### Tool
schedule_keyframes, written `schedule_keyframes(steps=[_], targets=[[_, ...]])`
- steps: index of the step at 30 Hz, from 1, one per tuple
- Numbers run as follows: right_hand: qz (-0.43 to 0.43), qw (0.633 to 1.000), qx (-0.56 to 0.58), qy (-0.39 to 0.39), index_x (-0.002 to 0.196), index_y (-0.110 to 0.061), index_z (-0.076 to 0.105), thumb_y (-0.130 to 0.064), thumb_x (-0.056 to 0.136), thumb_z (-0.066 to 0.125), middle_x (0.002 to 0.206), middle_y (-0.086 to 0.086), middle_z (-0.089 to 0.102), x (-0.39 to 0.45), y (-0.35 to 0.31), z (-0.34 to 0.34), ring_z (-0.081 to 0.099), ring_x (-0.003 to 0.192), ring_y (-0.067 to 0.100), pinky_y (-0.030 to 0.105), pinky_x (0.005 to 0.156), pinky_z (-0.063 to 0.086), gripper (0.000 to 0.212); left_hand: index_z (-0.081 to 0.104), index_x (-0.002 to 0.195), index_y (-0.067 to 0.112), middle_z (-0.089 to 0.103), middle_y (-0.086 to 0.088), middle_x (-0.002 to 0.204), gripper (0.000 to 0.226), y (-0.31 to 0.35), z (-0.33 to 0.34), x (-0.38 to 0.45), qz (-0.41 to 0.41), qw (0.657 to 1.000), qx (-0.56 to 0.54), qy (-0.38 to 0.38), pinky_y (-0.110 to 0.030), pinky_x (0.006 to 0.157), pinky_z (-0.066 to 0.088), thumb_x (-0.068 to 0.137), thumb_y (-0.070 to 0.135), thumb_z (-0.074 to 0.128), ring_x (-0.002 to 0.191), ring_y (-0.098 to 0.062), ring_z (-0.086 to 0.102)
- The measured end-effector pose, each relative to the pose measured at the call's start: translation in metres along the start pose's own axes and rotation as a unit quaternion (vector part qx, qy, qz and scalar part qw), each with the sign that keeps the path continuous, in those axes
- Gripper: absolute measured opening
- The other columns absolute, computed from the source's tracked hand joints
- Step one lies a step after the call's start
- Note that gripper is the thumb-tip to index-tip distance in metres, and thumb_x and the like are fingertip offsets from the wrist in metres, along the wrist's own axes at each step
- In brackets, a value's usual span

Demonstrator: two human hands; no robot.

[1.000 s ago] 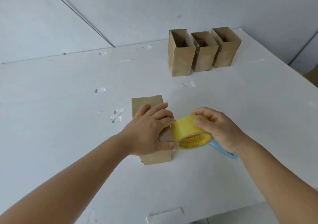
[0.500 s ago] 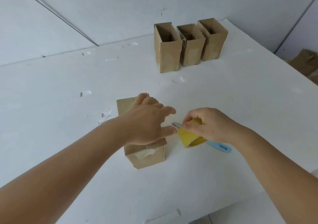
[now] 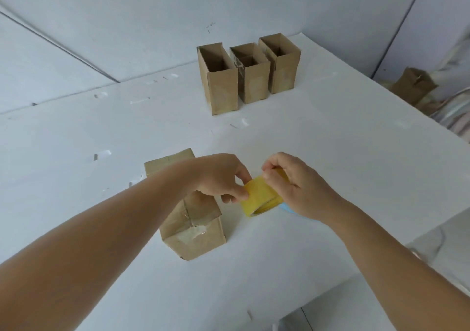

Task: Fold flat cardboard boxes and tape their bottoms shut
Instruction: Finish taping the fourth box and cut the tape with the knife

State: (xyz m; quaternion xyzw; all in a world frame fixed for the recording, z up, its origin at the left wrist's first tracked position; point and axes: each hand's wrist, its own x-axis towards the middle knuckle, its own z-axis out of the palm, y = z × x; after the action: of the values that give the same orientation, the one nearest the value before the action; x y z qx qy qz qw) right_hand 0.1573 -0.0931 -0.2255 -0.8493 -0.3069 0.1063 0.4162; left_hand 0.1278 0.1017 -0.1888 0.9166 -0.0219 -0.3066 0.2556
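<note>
1. Pinching the yellow tape roll [image 3: 260,198], the left hand [image 3: 221,178] curls fingers and thumb on its near-left face, while the right hand [image 3: 297,183] grips its far-right rim.
2. Just left of the roll stands the box [image 3: 193,226], taped bottom upward, on the white table [image 3: 330,152].
3. Thin cardboard looks light and easily dented; hold its side walls near the corners.
4. Tape probably clings and wrinkles; take the loose end only.
5. Three finished boxes [image 3: 249,73] stand far behind.
</note>
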Motion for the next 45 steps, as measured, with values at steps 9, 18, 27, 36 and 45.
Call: schedule_keyframes(steps=[9, 18, 27, 36, 45], targets=[[0.141, 0.965, -0.215, -0.049, 0.139, -0.021, 0.043, -0.018, 0.095, 0.042, 0.140, 0.003, 0.045, -0.021, 0.088, 0.033, 0.041, 0.125, 0.026, 0.032, 0.103, 0.034, 0.044, 0.072, 0.088, 0.041, 0.069, 0.011, 0.063, 0.020, -0.003, 0.009, -0.008, -0.017, 0.997, -0.032, 0.071, -0.020, 0.058, 0.039, 0.078, 0.026, 0.064, 0.051, 0.006, 0.052], [0.155, 0.963, -0.221, -0.018, 0.116, -0.026, 0.058, -0.019, 0.090, 0.048, 0.099, 0.000, 0.048, -0.036, 0.085, 0.047, 0.051, 0.087, 0.020, 0.027, 0.070, 0.039, 0.029, 0.074, 0.088, 0.037, 0.069, 0.012, 0.064, 0.019, -0.004, 0.012, -0.013, 0.002, 0.988, -0.092, 0.121, -0.021, 0.063, 0.046, 0.078, 0.022, 0.068, 0.057, 0.003, 0.060], [0.100, 0.985, -0.123, -0.066, 0.104, -0.037, 0.045, -0.019, 0.089, 0.050, 0.075, -0.009, 0.053, -0.090, 0.034, 0.016, 0.046, 0.055, 0.009, 0.017, 0.049, 0.034, 0.023, 0.072, 0.083, 0.041, 0.069, 0.013, 0.063, 0.019, -0.007, 0.014, -0.016, 0.007, 0.981, -0.107, 0.160, -0.019, 0.059, 0.045, 0.079, 0.023, 0.068, 0.057, 0.004, 0.060], [0.057, 0.993, -0.079, -0.064, 0.117, -0.063, 0.031, -0.021, 0.094, 0.043, 0.083, -0.008, 0.062, -0.117, -0.018, 0.001, 0.059, 0.068, 0.007, 0.024, 0.066, 0.051, 0.049, 0.073, 0.079, 0.041, 0.068, 0.014, 0.060, 0.021, -0.008, 0.012, -0.021, 0.021, 0.975, -0.128, 0.180, -0.020, 0.060, 0.042, 0.080, 0.020, 0.069, 0.054, 0.004, 0.058], [0.002, 0.979, -0.202, -0.001, 0.138, -0.051, 0.033, -0.018, 0.093, 0.040, 0.063, -0.013, 0.037, -0.110, -0.044, 0.008, 0.042, 0.060, 0.002, 0.013, 0.057, 0.034, 0.056, 0.072, 0.077, 0.041, 0.068, 0.013, 0.060, 0.021, -0.011, 0.012, -0.023, 0.028, 0.974, -0.134, 0.182, -0.022, 0.065, 0.044, 0.080, 0.020, 0.070, 0.054, 0.004, 0.056]])
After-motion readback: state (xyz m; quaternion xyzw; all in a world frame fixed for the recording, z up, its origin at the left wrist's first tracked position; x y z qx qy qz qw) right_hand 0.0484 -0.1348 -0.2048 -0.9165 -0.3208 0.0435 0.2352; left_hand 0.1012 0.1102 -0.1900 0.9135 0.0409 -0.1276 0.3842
